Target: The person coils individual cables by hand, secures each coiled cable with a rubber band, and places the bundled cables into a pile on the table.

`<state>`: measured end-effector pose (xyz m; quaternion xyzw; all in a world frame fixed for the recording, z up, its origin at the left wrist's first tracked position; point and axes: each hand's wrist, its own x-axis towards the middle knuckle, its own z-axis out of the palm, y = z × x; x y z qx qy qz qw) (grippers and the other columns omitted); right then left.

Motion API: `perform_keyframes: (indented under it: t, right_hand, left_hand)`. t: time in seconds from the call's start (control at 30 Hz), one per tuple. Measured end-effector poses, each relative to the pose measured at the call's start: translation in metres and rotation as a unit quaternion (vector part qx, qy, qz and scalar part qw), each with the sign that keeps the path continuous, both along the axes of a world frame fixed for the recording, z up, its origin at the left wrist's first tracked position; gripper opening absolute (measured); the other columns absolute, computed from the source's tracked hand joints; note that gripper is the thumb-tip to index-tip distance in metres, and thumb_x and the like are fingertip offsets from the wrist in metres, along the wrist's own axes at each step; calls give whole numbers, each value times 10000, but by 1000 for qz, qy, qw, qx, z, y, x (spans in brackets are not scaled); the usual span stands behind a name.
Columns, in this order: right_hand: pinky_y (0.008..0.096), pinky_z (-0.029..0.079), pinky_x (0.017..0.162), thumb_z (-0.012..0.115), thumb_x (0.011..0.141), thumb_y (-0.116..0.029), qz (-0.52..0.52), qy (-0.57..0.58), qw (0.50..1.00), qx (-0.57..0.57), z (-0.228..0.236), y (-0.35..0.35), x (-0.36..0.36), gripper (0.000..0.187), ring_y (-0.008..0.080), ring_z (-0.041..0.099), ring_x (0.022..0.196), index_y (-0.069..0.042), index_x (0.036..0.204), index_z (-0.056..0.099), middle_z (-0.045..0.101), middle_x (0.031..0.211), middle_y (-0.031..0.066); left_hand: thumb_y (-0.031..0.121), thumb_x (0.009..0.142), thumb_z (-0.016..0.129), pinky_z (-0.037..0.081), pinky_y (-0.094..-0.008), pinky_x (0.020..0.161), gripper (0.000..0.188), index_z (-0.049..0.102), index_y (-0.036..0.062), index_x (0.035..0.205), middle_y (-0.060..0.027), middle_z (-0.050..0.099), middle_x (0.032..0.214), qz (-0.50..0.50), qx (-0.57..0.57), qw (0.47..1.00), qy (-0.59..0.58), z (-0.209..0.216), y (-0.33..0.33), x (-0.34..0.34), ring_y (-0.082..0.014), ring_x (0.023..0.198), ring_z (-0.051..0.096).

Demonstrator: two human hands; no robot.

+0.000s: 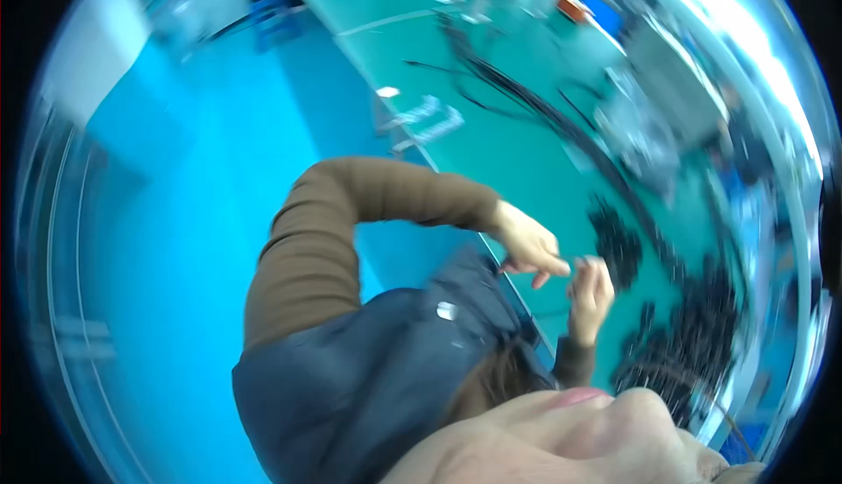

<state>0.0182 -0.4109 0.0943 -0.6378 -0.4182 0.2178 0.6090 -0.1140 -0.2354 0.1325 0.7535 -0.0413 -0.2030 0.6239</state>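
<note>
Clear bag [645, 140] lies right of cable bundle [554, 117] on worktop [519, 164]; contents unclear; left hand [528, 240], right hand [590, 298] left of bundle; fingers loosely curled; any hold too blurred to tell

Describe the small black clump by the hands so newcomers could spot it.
Start at the broad green tabletop, then the bare hands near its edge. To their right in the picture lies the small, ragged black clump, compact unlike the long black cable bundle, smaller than the big black pile below.
</note>
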Motion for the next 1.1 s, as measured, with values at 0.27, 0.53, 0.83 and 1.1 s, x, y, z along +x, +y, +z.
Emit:
perform_keyframes:
  t: [0.27,0.53,0.83,1.1]
  right_hand:
    - [208,343,511,516,941,-89,-43,-55,997,-17,-34,-49,38,142,73,421,568,-18,963,638,555,692,17]
    - [197,360,513,493,973,-131,7,206,978,-12,-8,-148,44,193,58,433,576,-23,1039,638,567,684,10]
    - [223,396,515,489,966,-152,-341,-30,938,-57,-6,-155,75,183,102,473,556,-47,1075,592,546,674,19]
    - [333,451,564,542,907,-73,-97,-126,973,-170,-62,-217,65,126,227,542,571,-40,1025,570,620,760,86]
  left_hand:
    - [291,1012,466,266,-196,418,412,513,-23,1274,46,386,616,56,-554,823,-114,-13,-79,54,-59,488,338]
    - [303,1029,415,283,-182,473,455,459,-20,1347,51,359,660,8,-653,756,-44,-14,-130,119,-56,562,348]
    - [258,1021,426,435,-261,557,444,435,-25,1363,-8,457,704,-142,-652,743,-54,0,-221,151,-155,668,503]
    - [141,1008,419,555,-340,752,347,486,-45,1293,-135,625,832,115,-506,826,-219,-28,-170,188,-281,874,663]
